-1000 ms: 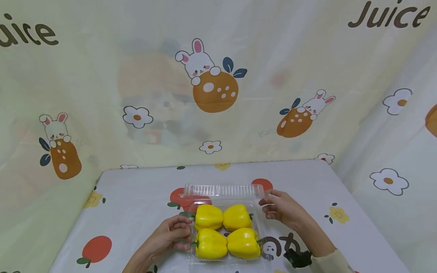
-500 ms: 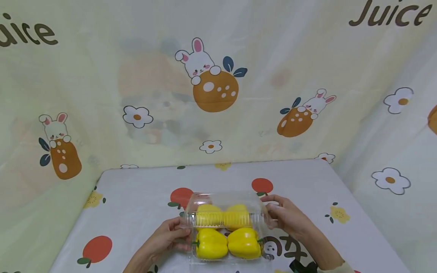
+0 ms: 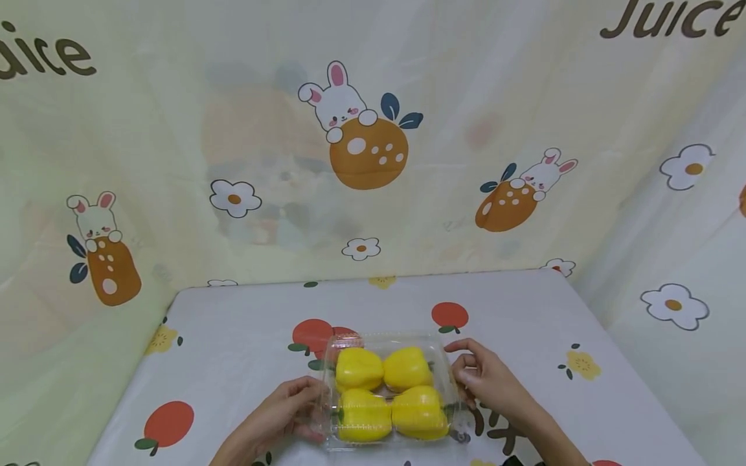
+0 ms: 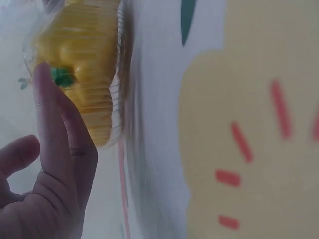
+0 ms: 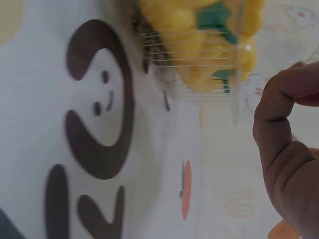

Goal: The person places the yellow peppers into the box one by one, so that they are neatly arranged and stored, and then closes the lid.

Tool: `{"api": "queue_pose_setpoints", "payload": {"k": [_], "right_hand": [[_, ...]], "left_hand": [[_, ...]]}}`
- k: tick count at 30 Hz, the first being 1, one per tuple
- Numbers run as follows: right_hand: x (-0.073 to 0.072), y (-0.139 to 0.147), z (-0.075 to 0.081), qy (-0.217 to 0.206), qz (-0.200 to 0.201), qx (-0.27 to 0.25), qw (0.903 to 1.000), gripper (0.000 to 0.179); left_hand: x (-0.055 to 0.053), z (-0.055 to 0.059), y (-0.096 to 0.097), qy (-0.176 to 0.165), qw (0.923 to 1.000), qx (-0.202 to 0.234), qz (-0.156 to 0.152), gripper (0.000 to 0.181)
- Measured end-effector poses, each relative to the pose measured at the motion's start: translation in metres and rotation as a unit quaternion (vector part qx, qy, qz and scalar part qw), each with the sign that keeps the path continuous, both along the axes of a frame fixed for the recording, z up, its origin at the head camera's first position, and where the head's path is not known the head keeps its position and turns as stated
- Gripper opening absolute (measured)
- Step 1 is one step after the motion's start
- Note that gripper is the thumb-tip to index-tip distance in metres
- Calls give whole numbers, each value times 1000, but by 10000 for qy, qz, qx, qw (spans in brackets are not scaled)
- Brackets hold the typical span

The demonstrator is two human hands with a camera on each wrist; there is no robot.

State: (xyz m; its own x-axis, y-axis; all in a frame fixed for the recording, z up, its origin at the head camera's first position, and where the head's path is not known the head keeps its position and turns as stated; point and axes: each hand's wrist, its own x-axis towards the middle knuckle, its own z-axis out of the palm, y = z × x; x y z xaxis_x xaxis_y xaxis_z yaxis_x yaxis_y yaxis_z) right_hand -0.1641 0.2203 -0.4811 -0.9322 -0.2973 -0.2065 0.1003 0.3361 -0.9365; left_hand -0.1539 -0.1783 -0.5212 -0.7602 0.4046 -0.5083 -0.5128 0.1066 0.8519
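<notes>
A clear plastic clamshell container (image 3: 384, 446) sits near the front of the table with several yellow bell peppers (image 3: 360, 369) in it. Its transparent lid (image 3: 402, 341) lies over the peppers; whether the lid's front edge is fully down I cannot tell. My left hand (image 3: 285, 414) rests at the container's left side, its fingers (image 4: 50, 109) fairly straight against the wall and the thumb apart. At the right edge, my right hand (image 3: 489, 378) holds the lid with bent fingers. In the right wrist view a bent digit (image 5: 274, 109) shows beside the clear plastic; its tip is partly out of frame.
A white tablecloth (image 3: 245, 349) printed with red fruit and yellow flowers covers the table. Behind it hangs a pale curtain (image 3: 280, 129) with rabbit prints, and similar cloth encloses both sides. Dark printed lettering (image 5: 99, 99) shows beside the container.
The lid has swung from standing up at the back, forward and down over the peppers. My right hand has moved forward with it and slightly down; my left hand has stayed at the left side.
</notes>
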Motion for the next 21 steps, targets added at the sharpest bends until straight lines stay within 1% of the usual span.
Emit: {"api": "queue_pose_setpoints", "payload": {"k": [3,8,11,17,21], "right_hand": [[3,0,-4,139,118,64,9998,45],[5,2,-11,230,205,104,9995,42],[6,3,-15,344,226,111,9991,42],[8,5,-23,669,314,107,9972,43],[8,5,-28,752,297,80,9967,45]], "left_hand": [[5,0,-1,-144,9999,-62,-29,49],[12,-1,-2,-358,9993,-73,24,43],[15,-2,-3,-354,9994,-15,2,42],[21,-1,-4,-228,9995,158,-175,48],[26,-2,-5,-168,9995,146,-231,52]]}}
